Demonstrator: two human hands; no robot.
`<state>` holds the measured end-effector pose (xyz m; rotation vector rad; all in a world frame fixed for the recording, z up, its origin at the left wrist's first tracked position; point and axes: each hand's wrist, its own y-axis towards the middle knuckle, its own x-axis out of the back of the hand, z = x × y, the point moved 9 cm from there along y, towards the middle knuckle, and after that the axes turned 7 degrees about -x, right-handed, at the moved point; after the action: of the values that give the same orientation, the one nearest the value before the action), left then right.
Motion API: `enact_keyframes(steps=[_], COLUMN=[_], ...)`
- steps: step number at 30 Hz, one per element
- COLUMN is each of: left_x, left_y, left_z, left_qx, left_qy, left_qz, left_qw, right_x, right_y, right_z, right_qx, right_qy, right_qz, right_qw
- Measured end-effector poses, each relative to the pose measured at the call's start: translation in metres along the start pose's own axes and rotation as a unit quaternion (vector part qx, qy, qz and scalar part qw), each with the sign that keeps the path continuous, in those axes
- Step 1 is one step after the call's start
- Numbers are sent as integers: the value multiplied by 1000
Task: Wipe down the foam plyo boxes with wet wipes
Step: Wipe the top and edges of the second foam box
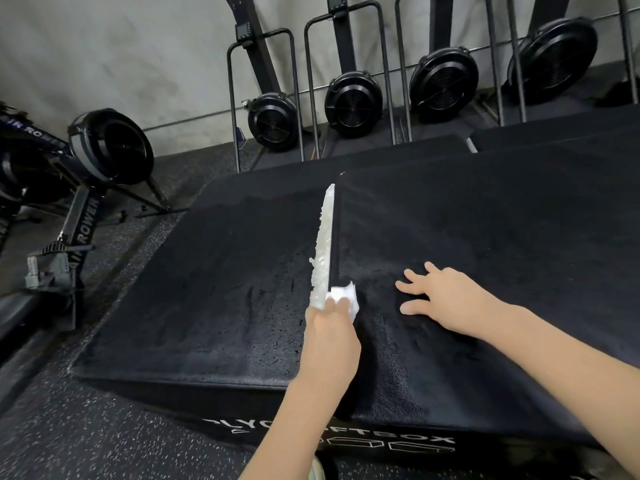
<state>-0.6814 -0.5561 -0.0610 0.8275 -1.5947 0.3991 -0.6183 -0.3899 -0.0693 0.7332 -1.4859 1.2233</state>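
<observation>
Wiping step: left hand [329, 318] pinches wipe [343, 295] at taller box [485, 237] edge, possibly seam; right hand [440, 296] spread flat. Next: drag along edge.

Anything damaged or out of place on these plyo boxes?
Yes: a white foam strip shows along the seam between the left box and right box, as if the cover has split. The left hand grips a wet wipe there.

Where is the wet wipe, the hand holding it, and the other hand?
wet wipe [343, 295]: head view, bunched white part above the fingers.
left hand [329, 320]: head view, back of the hand.
right hand [440, 296]: head view, back of the hand.
</observation>
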Motion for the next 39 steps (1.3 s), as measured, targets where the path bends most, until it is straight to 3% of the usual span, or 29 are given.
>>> enact_keyframes(steps=[4, 7, 12, 15, 21, 27, 30, 34, 39], left_x=[7, 8, 7, 14, 24, 21, 24, 22, 13], left_y=[-25, -16, 30, 47, 13, -23, -1, 43, 25], left_z=[-3, -5, -6, -6, -3, -4, -4, -3, -18], left_qx=[-3, -26, -36, -7, -5, -24, -13, 14, -89], left_qy=[-19, 39, 64, 11, 16, 3, -40, -61, -11], left_qz=[-12, -35, 3, 7, 30, 44, 17, 38, 40], left_qw=[1000, 998, 997, 1000, 999, 999, 999, 997, 995], right_x=[-1, -3, -3, 1, 0, -3, 0, 2, 0], right_y=[-1, 1, 2, 1, 2, 2, 2, -1, 0], right_z=[1, 0, 0, 0, 0, 1, 1, 2, 1], right_qx=[1, 3, 5, -3, -2, 3, -1, 2, 5], right_qy=[-33, -58, -62, -19, 14, -39, -27, -21, -8], right_qz=[7, 6, 12, 15, 19, 17, 16, 10, 9], right_qw=[999, 998, 998, 1000, 1000, 999, 999, 1000, 1000])
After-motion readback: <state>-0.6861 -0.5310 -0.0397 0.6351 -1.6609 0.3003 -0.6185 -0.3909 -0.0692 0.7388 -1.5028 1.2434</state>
